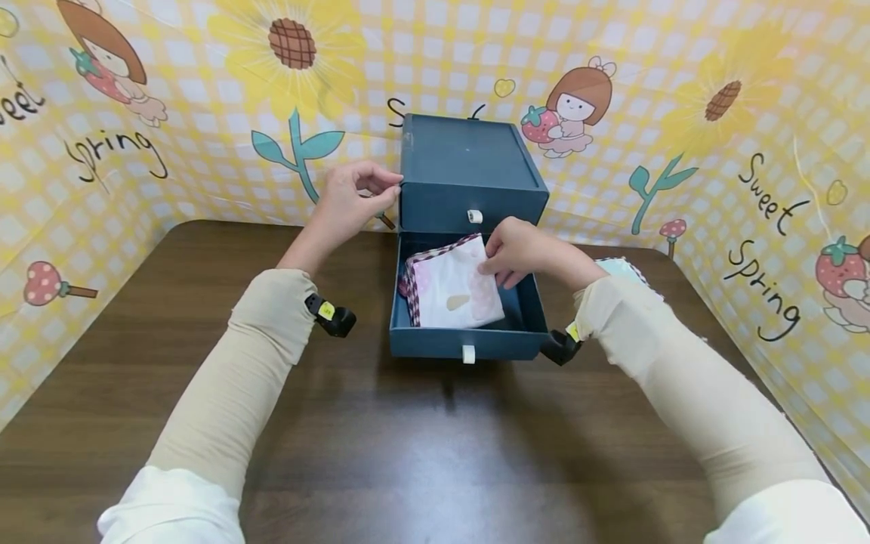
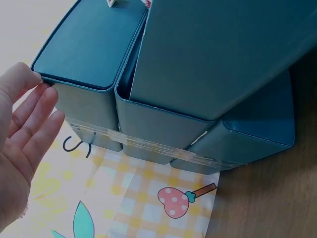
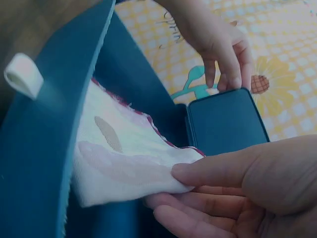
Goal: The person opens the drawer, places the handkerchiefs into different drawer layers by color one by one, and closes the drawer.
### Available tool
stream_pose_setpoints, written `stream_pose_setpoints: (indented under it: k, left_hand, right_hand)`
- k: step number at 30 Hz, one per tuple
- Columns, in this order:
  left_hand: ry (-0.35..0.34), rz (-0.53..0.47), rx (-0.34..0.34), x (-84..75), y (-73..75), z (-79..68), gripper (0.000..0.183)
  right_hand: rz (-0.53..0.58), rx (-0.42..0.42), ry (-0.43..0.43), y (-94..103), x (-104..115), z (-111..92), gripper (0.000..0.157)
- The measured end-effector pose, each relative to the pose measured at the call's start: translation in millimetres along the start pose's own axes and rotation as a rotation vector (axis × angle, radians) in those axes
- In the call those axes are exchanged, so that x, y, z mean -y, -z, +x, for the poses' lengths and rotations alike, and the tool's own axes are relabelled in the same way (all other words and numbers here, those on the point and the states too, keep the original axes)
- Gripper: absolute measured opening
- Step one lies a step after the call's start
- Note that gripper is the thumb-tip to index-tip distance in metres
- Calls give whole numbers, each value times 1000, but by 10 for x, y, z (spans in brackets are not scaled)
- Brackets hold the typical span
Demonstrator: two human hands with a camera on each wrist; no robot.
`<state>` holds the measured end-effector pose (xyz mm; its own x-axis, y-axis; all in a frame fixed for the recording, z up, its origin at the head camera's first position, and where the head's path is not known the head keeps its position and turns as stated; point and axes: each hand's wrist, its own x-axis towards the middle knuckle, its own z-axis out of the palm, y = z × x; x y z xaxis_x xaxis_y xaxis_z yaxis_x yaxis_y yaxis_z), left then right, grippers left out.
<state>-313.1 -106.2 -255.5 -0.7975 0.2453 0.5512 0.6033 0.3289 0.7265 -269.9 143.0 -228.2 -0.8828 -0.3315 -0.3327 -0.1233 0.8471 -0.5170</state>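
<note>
A folded white handkerchief [image 1: 451, 291] with a dark red checked edge lies partly in the pulled-out bottom drawer [image 1: 435, 344] of a dark blue drawer box [image 1: 469, 155]. My right hand [image 1: 519, 249] pinches its right side between thumb and fingers. In the right wrist view, the handkerchief [image 3: 124, 158] slants up towards those fingers, inside the drawer walls. At the box's upper left front corner, my left hand [image 1: 356, 196] touches the edge with its fingertips. The left wrist view shows this hand [image 2: 29, 129] beside the box, its lower fingers loosely extended.
A pale green cloth [image 1: 621, 268] with a checked edge lies on the brown table [image 1: 326, 423] to the right, partly behind my right arm. White pull tabs [image 1: 469, 353] are on the drawer fronts. A yellow checked sheet [image 1: 435, 45] hangs behind the box and at both sides.
</note>
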Motion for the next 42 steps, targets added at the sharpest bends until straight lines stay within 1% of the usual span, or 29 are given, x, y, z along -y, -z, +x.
stream_pose_setpoints:
  k: [5, 11, 14, 19, 23, 26, 31, 35, 39, 42]
  left_hand:
    - [-5, 11, -4, -1, 4, 2, 16]
    - [-3, 15, -3, -36, -15, 25, 16]
    - [2, 12, -5, -42, -21, 30, 16]
    - [9, 11, -3, -35, -33, 35, 17]
    - [7, 12, 0, -36, -37, 37, 17]
    - [0, 15, 0, -36, -29, 32, 17]
    - [3, 22, -7, -36, -1, 11, 16]
    - [16, 24, -12, -34, 18, -2, 17]
    - [33, 14, -5, -43, 19, -17, 17]
    - [38, 8, -1, -44, 15, -25, 17]
  right_hand:
    - [-31, 17, -27, 10, -11, 42, 18]
    - [-57, -1, -66, 9, -62, 94, 17]
    - [-85, 23, -103, -18, -75, 134, 16]
    - [-144, 61, -165, -56, -84, 185, 20]
    - [-145, 56, -190, -62, -110, 195, 16]
    - [-121, 47, -197, -60, -138, 185, 18]
    - [-98, 32, -194, -51, -153, 155, 20]
    - [-84, 15, -173, -37, -145, 129, 21]
    - [-49, -10, -124, -15, -160, 69, 23]
    - [-41, -35, -71, 13, -172, -6, 24]
